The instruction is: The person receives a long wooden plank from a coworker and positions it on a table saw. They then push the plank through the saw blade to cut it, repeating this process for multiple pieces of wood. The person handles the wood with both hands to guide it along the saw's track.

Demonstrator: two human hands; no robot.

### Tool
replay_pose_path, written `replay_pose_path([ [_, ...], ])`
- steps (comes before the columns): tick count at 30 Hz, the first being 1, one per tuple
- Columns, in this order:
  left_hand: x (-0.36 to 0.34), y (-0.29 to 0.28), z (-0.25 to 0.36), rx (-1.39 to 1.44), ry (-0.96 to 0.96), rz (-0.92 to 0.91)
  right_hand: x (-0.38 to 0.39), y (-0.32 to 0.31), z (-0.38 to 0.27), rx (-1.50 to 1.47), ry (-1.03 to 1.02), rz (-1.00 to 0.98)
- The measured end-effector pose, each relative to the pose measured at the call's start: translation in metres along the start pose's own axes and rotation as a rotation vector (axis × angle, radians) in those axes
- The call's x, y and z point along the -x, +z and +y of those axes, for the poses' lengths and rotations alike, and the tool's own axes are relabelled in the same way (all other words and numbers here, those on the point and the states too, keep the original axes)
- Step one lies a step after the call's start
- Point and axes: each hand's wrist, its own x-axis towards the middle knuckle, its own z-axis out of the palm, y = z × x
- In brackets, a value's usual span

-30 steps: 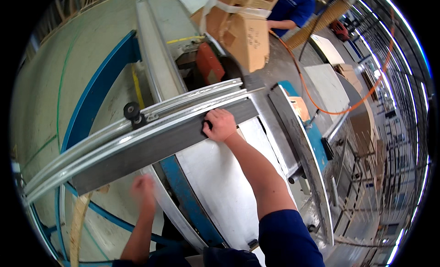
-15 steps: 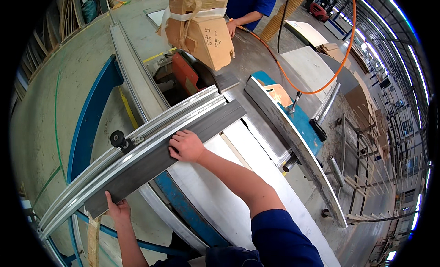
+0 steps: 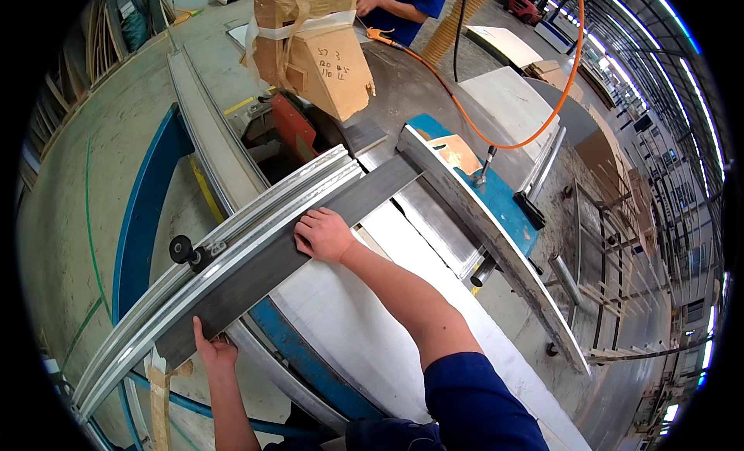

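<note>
A long dark grey board (image 3: 248, 284) lies slantwise along the aluminium crosscut fence (image 3: 288, 205) of a sliding table saw. Its far end reaches the metal rip fence (image 3: 496, 249). My right hand (image 3: 324, 235) rests on the middle of the board, fingers curled, gripping it. At the near left end, my left hand (image 3: 215, 349) holds the board's lower edge, thumb on top and the other fingers partly hidden beneath. A black knob (image 3: 181, 249) stands on the fence behind the board.
A red guard (image 3: 293, 129) and a taped cardboard hood (image 3: 329, 75) stand beyond the fence. Across the saw is a co-worker's hand (image 3: 370, 3), near an orange air gun (image 3: 380, 37) with a looping hose. A wooden strip (image 3: 160, 404) is below the board's near end.
The board has slid along the crosscut fence toward the far right, its end now at the rip fence. My hands have gone with it. The co-worker's hand has moved away from the air gun.
</note>
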Motion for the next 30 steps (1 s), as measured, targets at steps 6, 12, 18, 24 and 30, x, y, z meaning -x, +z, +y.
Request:
replay_pose_path([
  [6, -0.005, 0.000, -0.003, 0.018, 0.031, -0.003, -0.001, -0.001, 0.001, -0.046, 0.003, 0.015],
  [12, -0.005, -0.006, -0.009, 0.026, 0.011, -0.194, 0.000, -0.005, 0.008, -0.023, 0.007, 0.018],
  [18, -0.006, -0.006, -0.011, 0.037, 0.075, -0.161, -0.001, -0.008, 0.013, 0.005, -0.015, -0.030],
  [24, -0.001, 0.001, -0.009, 0.030, 0.045, -0.069, -0.002, -0.007, 0.013, 0.013, -0.046, -0.030],
  [30, 0.000, -0.003, -0.007, -0.017, 0.048, -0.071, -0.004, -0.008, 0.012, -0.021, -0.036, -0.003],
])
